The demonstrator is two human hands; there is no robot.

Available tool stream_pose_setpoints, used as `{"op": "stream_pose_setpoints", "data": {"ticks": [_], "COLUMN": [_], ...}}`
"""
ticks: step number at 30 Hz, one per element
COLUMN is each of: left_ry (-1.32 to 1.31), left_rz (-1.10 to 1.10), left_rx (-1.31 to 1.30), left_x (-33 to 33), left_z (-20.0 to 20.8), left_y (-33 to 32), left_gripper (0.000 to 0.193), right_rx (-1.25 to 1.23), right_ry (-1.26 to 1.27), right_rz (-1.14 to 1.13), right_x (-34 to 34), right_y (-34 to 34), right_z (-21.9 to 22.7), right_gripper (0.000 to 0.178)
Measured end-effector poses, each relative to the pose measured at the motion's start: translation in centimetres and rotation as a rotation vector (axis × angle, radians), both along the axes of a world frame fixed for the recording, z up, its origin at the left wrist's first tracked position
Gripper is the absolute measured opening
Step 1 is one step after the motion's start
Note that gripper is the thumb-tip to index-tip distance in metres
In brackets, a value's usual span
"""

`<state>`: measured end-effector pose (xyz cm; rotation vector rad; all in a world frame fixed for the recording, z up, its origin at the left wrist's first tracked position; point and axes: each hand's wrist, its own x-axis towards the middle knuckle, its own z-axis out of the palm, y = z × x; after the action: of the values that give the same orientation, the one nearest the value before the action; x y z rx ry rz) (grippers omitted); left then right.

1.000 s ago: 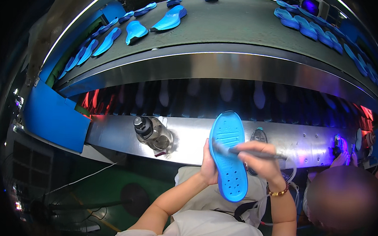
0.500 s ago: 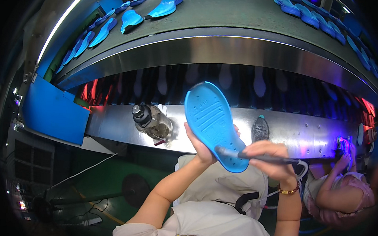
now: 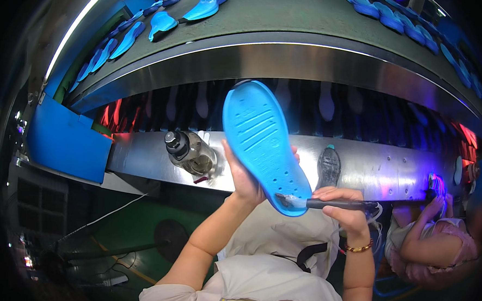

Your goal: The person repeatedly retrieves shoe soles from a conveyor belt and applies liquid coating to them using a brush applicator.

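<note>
My left hand (image 3: 243,175) holds a bright blue shoe sole (image 3: 255,132) from its left side, fingertips showing past the far edge. Grooves and small holes mark the face turned up, and the sole slants from upper left to lower right. In my right hand (image 3: 348,210) is a dark-handled brush (image 3: 339,204), lying nearly level. Its bristles touch the narrow lower end of the sole. A pale tube or cord trails from the handle's back end.
On the metal ledge stand a clear bottle (image 3: 193,154) with a dark lid and a dark sole (image 3: 328,165). Blue soles (image 3: 206,6) lie on the green conveyor belt (image 3: 280,16) beyond. A co-worker (image 3: 435,242) sits at the right. A pole with a round base (image 3: 172,239) is at lower left.
The sole and my left hand have moved a little up and left. The brush tip has shifted along the sole closer to its lower end.
</note>
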<state>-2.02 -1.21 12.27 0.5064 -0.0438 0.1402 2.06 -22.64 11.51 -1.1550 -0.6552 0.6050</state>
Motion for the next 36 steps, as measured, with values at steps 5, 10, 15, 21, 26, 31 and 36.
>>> {"op": "stream_pose_setpoints", "data": {"ticks": [5, 10, 15, 21, 26, 31, 36], "left_ry": [0.05, 0.021, 0.249, 0.392, 0.358, 0.356, 0.422], "left_rz": [-0.135, -0.409, -0.615, -0.898, -0.813, -0.76, -0.675], "left_rx": [0.042, 0.19, 0.3, 0.577, 0.506, 0.672, 0.523], "left_x": [-2.0, -1.5, -0.7, 0.3, -0.7, -1.1, -1.5], "left_z": [-2.5, -1.6, 0.2, 1.4, 0.4, 1.7, 1.1], "left_y": [-2.2, 0.9, 1.8, 2.3, 3.6, 4.2, 5.7], "left_gripper": [0.076, 0.058, 0.057, 0.061, 0.058, 0.06, 0.06], "right_rx": [0.113, -0.248, -0.271, -0.308, -0.361, -0.424, -0.371], "right_ry": [0.237, -0.095, -0.625, -0.68, -0.697, -0.708, -0.518], "right_rz": [-0.095, 0.068, 0.238, 0.249, 0.29, 0.305, -0.001], "right_x": [-2.2, -0.5, -0.4, 1.2, 1.6, 1.2, 1.7], "right_y": [2.1, 0.2, 1.1, -0.3, -0.7, -1.4, -1.2], "right_z": [0.2, 3.7, 5.7, 6.8, 6.8, 5.2, 3.9], "right_gripper": [0.021, 0.023, 0.02, 0.023, 0.022, 0.02, 0.022]}}
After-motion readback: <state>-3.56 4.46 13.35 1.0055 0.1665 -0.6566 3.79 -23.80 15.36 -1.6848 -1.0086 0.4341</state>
